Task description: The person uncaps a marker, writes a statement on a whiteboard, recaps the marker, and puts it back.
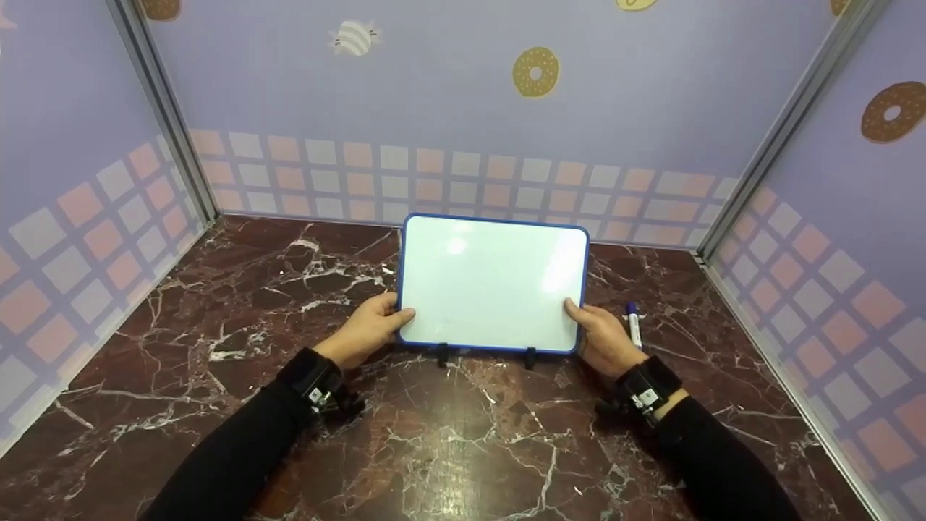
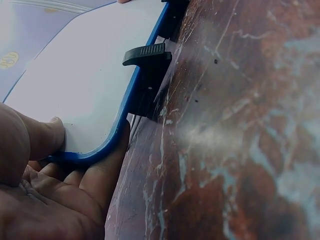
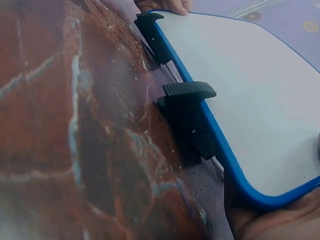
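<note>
A small whiteboard (image 1: 492, 282) with a blue frame stands tilted back, its lower edge in the two black hooks (image 1: 531, 358) of a stand. My left hand (image 1: 369, 325) grips its lower left side, thumb on the white face and fingers behind. On the lower right side my right hand (image 1: 606, 336) holds it the same way. Close up in the left wrist view, a ribbed black hook (image 2: 145, 53) overlaps the blue edge. Both hooks show along the bottom edge in the right wrist view, the nearer hook (image 3: 189, 91) beside my right hand. The board's back is hidden.
A marker (image 1: 634, 325) with a dark blue cap lies on the table just right of my right hand. The dark red marbled table (image 1: 289, 434) runs back to a lilac wall (image 1: 448, 94) with checks and doughnuts. Side panels close off left and right.
</note>
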`<state>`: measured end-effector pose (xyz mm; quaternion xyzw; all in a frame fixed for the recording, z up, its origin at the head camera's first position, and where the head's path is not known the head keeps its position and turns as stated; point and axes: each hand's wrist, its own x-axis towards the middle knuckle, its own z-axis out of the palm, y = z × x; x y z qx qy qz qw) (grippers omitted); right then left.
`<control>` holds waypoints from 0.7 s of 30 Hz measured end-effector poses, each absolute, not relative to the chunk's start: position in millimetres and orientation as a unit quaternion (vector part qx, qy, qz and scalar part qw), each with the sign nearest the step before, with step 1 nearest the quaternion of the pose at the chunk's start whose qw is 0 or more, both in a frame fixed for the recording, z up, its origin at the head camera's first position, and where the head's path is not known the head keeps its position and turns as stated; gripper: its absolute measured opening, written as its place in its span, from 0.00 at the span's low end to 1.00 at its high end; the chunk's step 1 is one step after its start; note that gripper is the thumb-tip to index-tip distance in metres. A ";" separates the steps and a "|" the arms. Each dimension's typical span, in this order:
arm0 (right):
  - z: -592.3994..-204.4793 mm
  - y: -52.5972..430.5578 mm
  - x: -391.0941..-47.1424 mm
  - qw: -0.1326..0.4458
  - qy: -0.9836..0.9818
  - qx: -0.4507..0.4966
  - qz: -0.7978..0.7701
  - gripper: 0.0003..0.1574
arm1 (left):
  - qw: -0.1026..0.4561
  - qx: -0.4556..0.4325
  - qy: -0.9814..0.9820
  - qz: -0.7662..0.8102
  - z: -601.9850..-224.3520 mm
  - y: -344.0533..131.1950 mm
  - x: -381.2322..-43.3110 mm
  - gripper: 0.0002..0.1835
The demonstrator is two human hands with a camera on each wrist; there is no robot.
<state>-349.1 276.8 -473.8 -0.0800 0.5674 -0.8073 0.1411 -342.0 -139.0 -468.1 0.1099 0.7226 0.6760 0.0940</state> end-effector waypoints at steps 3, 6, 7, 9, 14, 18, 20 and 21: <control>-473.8 276.7 -349.3 0.135 0.568 -0.074 -0.808 0.21 | 0.094 0.109 0.723 0.676 -469.1 -139.4 -342.3 0.15; -473.3 278.1 -349.6 0.127 0.573 -0.073 -0.806 0.21 | 0.096 0.107 0.722 0.677 -469.0 -139.7 -342.1 0.16; -473.0 279.3 -349.7 0.126 0.576 -0.076 -0.804 0.21 | 0.096 0.106 0.722 0.677 -468.8 -139.8 -342.0 0.16; -472.4 281.8 -350.3 0.123 0.581 -0.085 -0.800 0.22 | 0.098 0.107 0.723 0.675 -468.4 -140.1 -341.6 0.17; -471.1 288.6 -353.0 0.106 0.596 -0.085 -0.792 0.24 | 0.109 0.107 0.718 0.679 -468.3 -141.1 -341.3 0.19; -468.4 294.7 -355.4 0.083 0.606 -0.071 -0.788 0.25 | 0.111 0.104 0.714 0.683 -468.7 -140.5 -342.4 0.19; -466.2 298.5 -356.7 0.069 0.609 -0.065 -0.787 0.25 | 0.110 0.101 0.713 0.685 -468.8 -139.9 -342.8 0.19; -465.1 300.6 -357.4 0.061 0.611 -0.060 -0.787 0.25 | 0.110 0.100 0.713 0.685 -468.9 -139.8 -343.1 0.19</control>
